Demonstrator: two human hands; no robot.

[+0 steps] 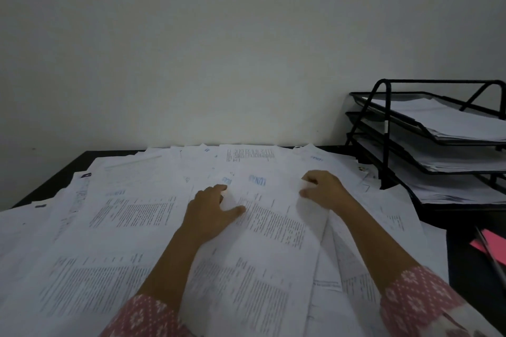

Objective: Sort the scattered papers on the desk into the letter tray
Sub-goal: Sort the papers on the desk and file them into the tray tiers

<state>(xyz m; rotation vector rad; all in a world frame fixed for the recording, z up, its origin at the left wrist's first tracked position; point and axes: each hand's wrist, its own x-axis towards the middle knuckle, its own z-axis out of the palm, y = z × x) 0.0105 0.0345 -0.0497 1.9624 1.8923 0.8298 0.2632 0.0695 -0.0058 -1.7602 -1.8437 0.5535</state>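
Left hand (213, 210): fingers straight and spread, palm down, pressing flat on the left part of a printed sheet (273, 221), with the thumb angled out to the right.

Right hand (325, 189): fingers curled, pinching the far right edge of the same sheet. That edge looks slightly raised off the pile.

Judgement: one sheet is being separated from the pile, ready to be lifted.

Around the hands, the scattered papers (123, 227) overlap at mixed angles and cover most of the dark desk (465, 268), from the near edge to the wall.

The letter tray (385, 145), a black wire unit with three tiers, stands at the far right of the desk, well apart from both hands. Each tier holds a stack of white sheets.

Progress (judgement): partly done. Some paper is filed on all three levels, but most of it is loose on the desk, so much sorting remains.

Writing:
- The sheets carry dense blocks of black print, too blurred to read.
- Blue marks (257, 180), which may be stamps or letterheads, sit near the top of the held sheet and on several others. No word can be made out.
- No brand is visible on the tray.

Near right edge: a pink paper (492, 241) lies on the bare desk with a pen (490, 254) across it.
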